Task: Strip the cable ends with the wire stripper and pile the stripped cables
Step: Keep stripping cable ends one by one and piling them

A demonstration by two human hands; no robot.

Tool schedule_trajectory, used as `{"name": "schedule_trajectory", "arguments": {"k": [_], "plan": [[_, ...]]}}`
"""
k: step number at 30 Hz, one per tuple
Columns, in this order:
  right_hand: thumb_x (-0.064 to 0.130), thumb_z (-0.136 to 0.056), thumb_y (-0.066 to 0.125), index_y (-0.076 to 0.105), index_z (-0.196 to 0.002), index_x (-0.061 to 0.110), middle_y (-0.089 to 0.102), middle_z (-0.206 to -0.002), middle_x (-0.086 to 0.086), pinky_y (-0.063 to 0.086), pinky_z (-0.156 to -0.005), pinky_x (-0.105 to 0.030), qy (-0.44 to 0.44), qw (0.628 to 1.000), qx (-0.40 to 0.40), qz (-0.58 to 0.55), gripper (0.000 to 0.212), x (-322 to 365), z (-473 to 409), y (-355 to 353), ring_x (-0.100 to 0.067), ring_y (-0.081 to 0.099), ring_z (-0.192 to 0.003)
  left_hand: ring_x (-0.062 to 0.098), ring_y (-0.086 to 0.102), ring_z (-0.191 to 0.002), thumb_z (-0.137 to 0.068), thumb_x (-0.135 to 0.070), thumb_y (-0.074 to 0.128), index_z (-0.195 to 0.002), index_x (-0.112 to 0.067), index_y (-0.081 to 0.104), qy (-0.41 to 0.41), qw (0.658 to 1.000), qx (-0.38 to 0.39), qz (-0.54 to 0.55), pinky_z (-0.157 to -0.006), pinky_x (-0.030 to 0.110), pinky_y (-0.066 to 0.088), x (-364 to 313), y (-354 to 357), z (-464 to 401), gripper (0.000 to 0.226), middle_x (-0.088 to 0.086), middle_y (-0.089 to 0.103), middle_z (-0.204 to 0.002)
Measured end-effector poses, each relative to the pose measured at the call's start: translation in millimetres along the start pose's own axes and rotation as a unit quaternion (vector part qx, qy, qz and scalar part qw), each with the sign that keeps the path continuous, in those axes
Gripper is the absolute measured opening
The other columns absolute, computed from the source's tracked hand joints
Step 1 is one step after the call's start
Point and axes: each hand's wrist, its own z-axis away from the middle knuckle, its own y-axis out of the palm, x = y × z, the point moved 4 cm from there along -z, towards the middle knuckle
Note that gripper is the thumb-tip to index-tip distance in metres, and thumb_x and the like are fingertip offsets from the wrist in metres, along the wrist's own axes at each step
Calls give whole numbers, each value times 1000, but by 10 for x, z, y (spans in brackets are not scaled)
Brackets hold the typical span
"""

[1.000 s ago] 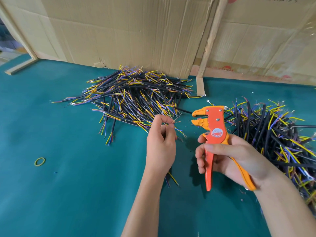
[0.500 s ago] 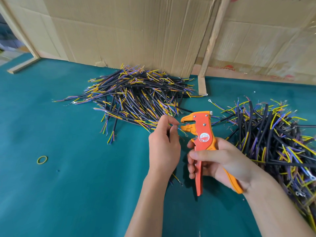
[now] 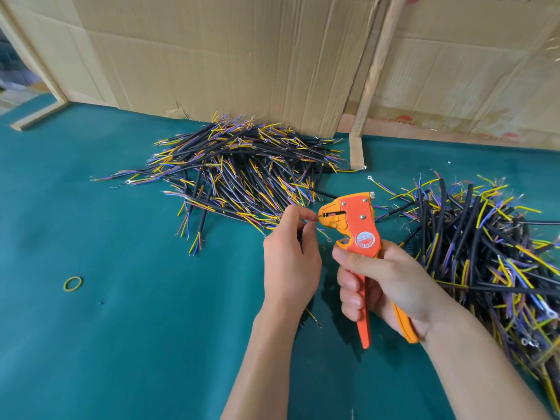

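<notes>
Left hand (image 3: 291,262) pinches a wire end (image 3: 313,221) at the wire stripper (image 3: 353,225) mouth; right hand (image 3: 388,283) grips the handles, squeeze judged next.

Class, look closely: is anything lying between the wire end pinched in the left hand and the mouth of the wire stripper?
Nothing visible. The left hand holds the wire end right at the wire stripper mouth, gripped by the right hand.

A teal-covered table (image 3: 115,344) is carrying two heaps of black cables: one pile (image 3: 242,174) is lying at the far middle against the cardboard, another (image 3: 485,253) is sprawling at the right (coloured cores poking out everywhere), and a yellow-green rubber band (image 3: 72,283) is lying at the left
</notes>
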Motion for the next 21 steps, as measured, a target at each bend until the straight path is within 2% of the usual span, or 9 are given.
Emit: {"name": "schedule_trajectory", "arguments": {"k": [4, 7, 9, 10, 13, 16, 18, 21], "plan": [[21, -83, 75, 50, -78, 7, 35, -57, -8, 36, -43, -28, -1, 1000, -20, -7, 28, -6, -8, 40, -20, 34, -40, 21, 52, -61, -100, -9, 55, -94, -20, 59, -9, 1000, -8, 12, -58, 30, 41, -1, -13, -3, 14, -7, 62, -73], [27, -79, 74, 50, -60, 12, 31, -49, -4, 30, -38, -22, -22, 998, -48, 15, 35, 16, -13, 13, -16, 27, -34, 20, 57, -66, -100, -10, 57, -95, -21, 61, -24, 1000, 4, 17, -62, 30, 45, 6, 9, 3, 13, -6, 64, -76], [26, -82, 74, 47, -54, 10, 32, -46, -5, 31, -37, -23, -20, 999, -37, 20, 42, 14, -7, -2, -18, 29, -33, 16, 59, -67, -100, -10, 57, -95, -21, 61, -33, 999, -1, 20, -61, 23, 45, 30, 7, 5, 13, -7, 63, -70], [22, -83, 77, 50, -57, 8, 35, -48, -7, 34, -38, -25, -20, 1000, -24, 7, 40, 20, -5, -8, -19, 32, -34, 14, 59, -67, -100, -9, 57, -94, -20, 61, -34, 999, -6, 23, -60, 20, 44, 38, 2, 5, 12, -8, 63, -69], [11, -76, 78, 67, -78, 8, 54, -66, -18, 47, -46, -35, -40, 996, -12, -74, 12, 90, 16, -60, -27, 51, -47, 11, 61, -66, -100, -8, 56, -93, -19, 60, -41, 998, -16, 38, -59, 12, 41, 55, -10, -5, 13, -7, 65, -69], [7, -74, 77, 68, -91, 5, 66, -84, -28, 57, -60, -44, -41, 995, -23, -85, 19, 95, 12, -155, -36, 63, -63, 7, 60, -63, -101, -10, 55, -93, -19, 58, -51, 997, -23, 56, -59, 11, 40, 45, -15, -5, 12, -10, 70, -71], [4, -70, 77, 66, -95, 3, 68, -87, -29, 59, -62, -44, -32, 993, -51, -106, 27, 52, -8, -185, -36, 66, -65, 5, 59, -61, -102, -12, 55, -92, -17, 59, -55, 996, -20, 61, -61, 18, 45, 29, -18, -5, 12, -8, 72, -73], [12, -68, 75, 63, -104, 0, 69, -88, -30, 60, -64, -45, -17, 989, -70, -129, 40, 4, -29, -174, -36, 67, -66, 11, 58, -57, -102, -11, 54, -88, -14, 60, -62, 994, -14, 94, -58, 22, 47, -73, -55, 19, 15, -2, 72, -71]]}}
